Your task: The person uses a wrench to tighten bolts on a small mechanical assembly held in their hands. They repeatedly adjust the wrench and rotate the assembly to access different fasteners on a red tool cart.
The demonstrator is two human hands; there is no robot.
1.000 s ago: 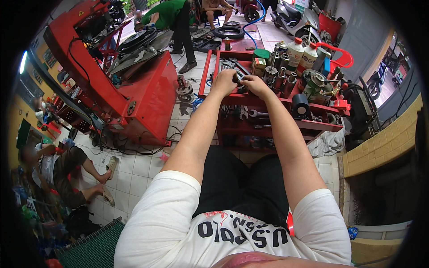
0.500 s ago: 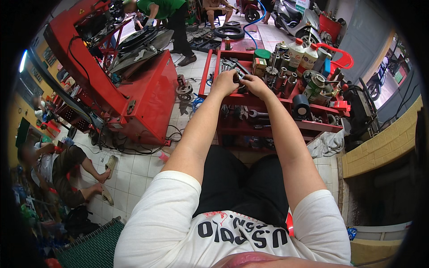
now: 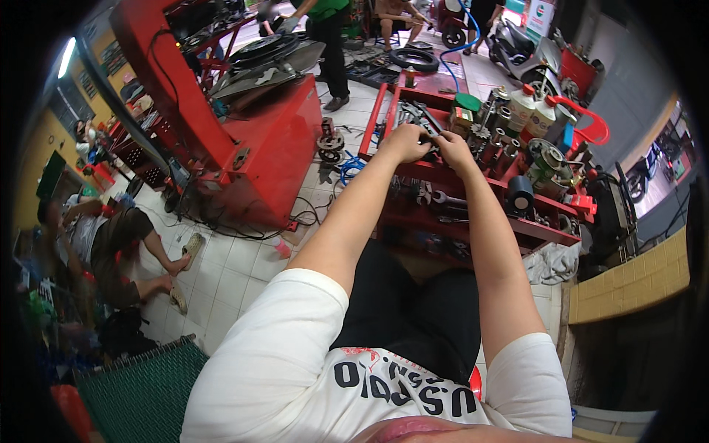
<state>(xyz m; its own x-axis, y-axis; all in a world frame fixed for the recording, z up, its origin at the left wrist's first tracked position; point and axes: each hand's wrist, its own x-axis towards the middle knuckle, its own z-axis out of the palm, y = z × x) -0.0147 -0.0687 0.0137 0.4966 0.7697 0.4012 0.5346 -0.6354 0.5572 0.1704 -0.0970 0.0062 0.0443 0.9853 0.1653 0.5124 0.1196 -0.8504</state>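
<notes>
Both my arms reach forward over the near part of a red tool cart [image 3: 377,118]. My left hand [image 3: 405,145] is closed with its fingers curled. Close by its right, my right hand [image 3: 455,152] is closed too, fingertips turned toward the left. Something small and dark sits between the fingertips, too hidden to name. Just beyond them, metal tools lie in the top tray. Beneath my wrists, a lower tier holds open-end wrenches [image 3: 449,198]. To the right of my right hand stand metal cylinders [image 3: 505,156] and a black cylinder [image 3: 521,193] on its side.
A green-lidded container [image 3: 466,103] and white bottles [image 3: 522,105] crowd the cart's far right. On the left stands a red machine [image 3: 277,155] with a wheel on top; a person in green [image 3: 325,11] is behind it. Another person [image 3: 111,244] sits at left. Cables lie across the floor.
The whole view has shifted, so the cart and both hands appear farther right and slightly lower. My hands stay close together over the tray. The person in green has straightened or moved partly out of view.
</notes>
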